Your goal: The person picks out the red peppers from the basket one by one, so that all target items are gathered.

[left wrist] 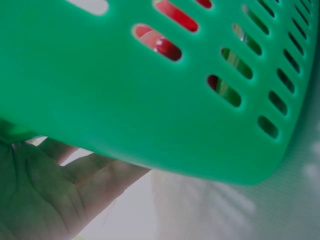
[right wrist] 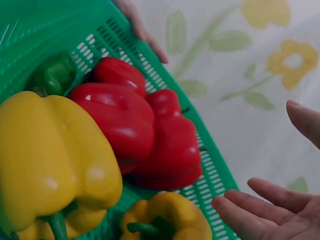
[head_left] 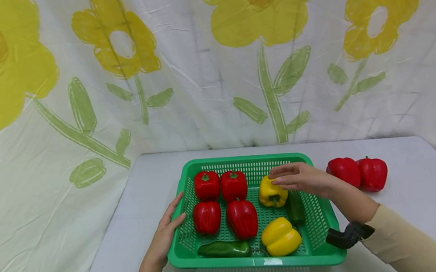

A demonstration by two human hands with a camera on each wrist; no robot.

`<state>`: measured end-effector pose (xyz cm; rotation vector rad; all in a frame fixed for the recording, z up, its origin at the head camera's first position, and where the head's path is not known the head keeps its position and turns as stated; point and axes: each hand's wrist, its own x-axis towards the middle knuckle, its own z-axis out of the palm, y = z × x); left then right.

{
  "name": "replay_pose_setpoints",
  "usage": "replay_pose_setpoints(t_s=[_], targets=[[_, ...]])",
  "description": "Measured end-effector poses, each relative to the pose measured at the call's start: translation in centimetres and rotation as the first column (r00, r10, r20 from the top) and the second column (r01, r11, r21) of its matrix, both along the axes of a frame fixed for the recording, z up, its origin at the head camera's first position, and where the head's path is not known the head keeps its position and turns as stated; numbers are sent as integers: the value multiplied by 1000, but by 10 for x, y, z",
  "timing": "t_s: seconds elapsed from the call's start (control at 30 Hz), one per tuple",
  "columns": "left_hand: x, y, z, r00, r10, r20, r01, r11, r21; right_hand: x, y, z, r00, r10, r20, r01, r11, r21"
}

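Note:
A green plastic basket point(head_left: 263, 266) holds several red bell peppers point(head_left: 242, 219), two yellow bell peppers point(head_left: 280, 237), a long green pepper point(head_left: 223, 250) and a dark green vegetable point(head_left: 295, 209), partly hidden. At the basket's left rim is my left hand point(head_left: 164, 235), its fingers extended and touching the side. The left wrist view shows that palm point(left wrist: 45, 195) beside the basket wall. Over the back yellow bell pepper point(head_left: 270, 193) hovers my right hand point(head_left: 302, 179), fingers stretched out. In the right wrist view its fingers point(right wrist: 260, 215) hold nothing.
Two more red bell peppers point(head_left: 372, 174) lie on the white table point(head_left: 415, 210), right of the basket and partly behind the right forearm. A white cloth point(head_left: 196, 101) with painted yellow flowers hangs behind the table.

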<state>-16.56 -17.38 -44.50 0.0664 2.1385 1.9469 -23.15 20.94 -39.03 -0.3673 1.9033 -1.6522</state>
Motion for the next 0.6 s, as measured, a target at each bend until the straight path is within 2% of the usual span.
replay_pose_setpoints(t_s=[0.37, 0.6], targets=[[-2, 0, -1, 1000, 1, 4, -1, 1000, -2, -7, -30, -9, 993, 28, 113, -30, 999, 17], [-1, -1, -1, 1000, 0, 5, 0, 1000, -3, -6, -45, -12, 989, 50, 139, -60, 996, 64]])
